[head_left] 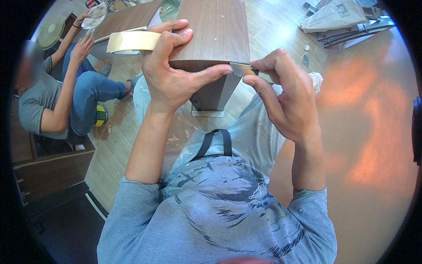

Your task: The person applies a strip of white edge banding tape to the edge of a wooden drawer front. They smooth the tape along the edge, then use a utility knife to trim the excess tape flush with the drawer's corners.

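A narrow wood-grain box or cabinet piece (211, 31) stands upright before me, its brown top toward me. My left hand (169, 72) lays its fingertips on that top and stretches the thumb along the front edge. A roll of cream masking tape (133, 41) is held at the back of this hand, by fingers partly hidden. Between thumb and fingers, my right hand (285, 92) pinches a flat metal blade (241, 69). The blade's wide end meets the box's front right corner, close to my left thumb tip. Its handle end is mostly covered by my fingers.
To the left, a person (57, 92) sits beside another wood-grain panel (127, 20), holding a white cloth (95, 16). A yellow-green can (101, 116) is near that person's leg. At right lies a large glossy brown board (365, 145); beyond it, a pale sack (334, 16) rests on stacked pieces.
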### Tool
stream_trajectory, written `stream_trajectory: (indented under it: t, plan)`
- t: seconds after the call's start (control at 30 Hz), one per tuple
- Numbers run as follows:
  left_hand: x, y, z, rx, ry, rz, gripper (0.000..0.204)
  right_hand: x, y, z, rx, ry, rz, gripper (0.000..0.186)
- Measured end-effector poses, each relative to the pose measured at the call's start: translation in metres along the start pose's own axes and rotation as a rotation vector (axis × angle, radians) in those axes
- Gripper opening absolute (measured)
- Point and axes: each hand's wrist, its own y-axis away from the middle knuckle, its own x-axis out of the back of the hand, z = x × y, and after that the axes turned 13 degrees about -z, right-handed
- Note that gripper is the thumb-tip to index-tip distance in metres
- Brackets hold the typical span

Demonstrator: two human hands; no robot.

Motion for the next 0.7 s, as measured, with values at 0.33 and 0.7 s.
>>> stream_trajectory:
  t: [0.33,0.7]
  plan:
    - [-0.0009,-0.0002,0.0007,0.008,0.007,0.022,0.082,-0.0016,0.0006,0.0011,0.047,-0.053,0.047,0.027]
    - [-0.0013,-0.0008,0.0000,-0.007,0.002,0.027,0.083,0.0019,0.0053,-0.0006,0.003,-0.045,0.031,0.026]
